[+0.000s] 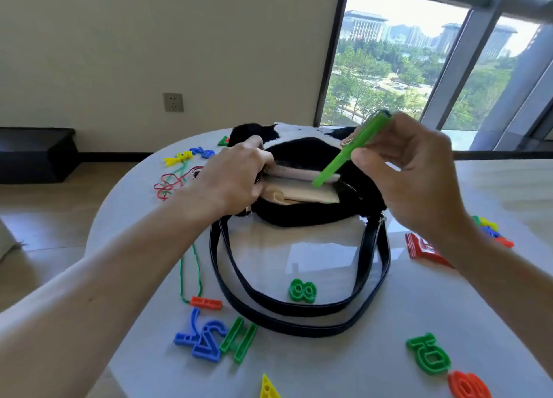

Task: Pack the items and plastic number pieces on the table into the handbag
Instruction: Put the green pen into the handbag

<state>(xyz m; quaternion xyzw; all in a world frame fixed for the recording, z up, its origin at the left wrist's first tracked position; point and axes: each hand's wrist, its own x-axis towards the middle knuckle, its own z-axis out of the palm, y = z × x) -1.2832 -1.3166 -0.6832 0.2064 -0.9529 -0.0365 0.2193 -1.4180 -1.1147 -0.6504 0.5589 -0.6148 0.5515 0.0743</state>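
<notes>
Centrally on the table (329,367) lies the handbag (302,215), black and white and fuzzy, its zip mouth open. The left hand (236,179) grips the left rim of that mouth, fingers curled over the edge. The right hand (413,176) pinches a green pen (350,155) near its upper end. The pen slants down to the left, between the two hands, with its lower tip at the pale lining in the open mouth; whether it touches cannot be told.

Inside the bag only beige folds show, lining or flat pale things; which cannot be told.

The straps (299,310) loop toward the person, and a green 8 (302,290) lies inside the loop. Nearer the person, left of the straps, lie blue pieces (203,337), touching a green piece (239,339), with an orange bar (206,302) just above them. A yellow triangle (269,388) sits at the near edge. To the near right a green number (429,357) lies beside an orange one (468,387).

A red packet (425,248) lies under the right wrist, with a small heap of pieces (490,231) beyond it. Left of the bag are red and green cords (170,183), and further back yellow and blue pieces (191,155).
</notes>
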